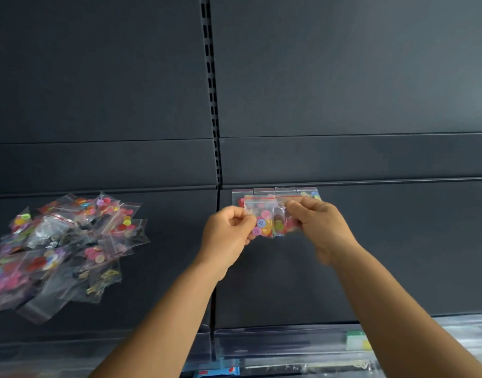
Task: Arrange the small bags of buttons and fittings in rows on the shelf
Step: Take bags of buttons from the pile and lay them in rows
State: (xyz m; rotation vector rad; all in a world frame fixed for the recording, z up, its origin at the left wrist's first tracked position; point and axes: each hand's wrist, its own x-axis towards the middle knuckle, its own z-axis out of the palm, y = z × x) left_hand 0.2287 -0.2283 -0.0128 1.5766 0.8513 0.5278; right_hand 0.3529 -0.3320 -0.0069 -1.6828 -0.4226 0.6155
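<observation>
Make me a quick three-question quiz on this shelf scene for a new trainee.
1. True or false: the pile of unsorted bags lies to the right of the hands.
2. Multiple choice: the started row sits (a) at the shelf's front edge, (b) against the back panel, (c) on the pile.
3. Fill in: the left hand and right hand each pinch a small bag of ____.

Key
1. False; it lies to the left.
2. b
3. Buttons: left bag, right bag, side by side above the shelf.
</observation>
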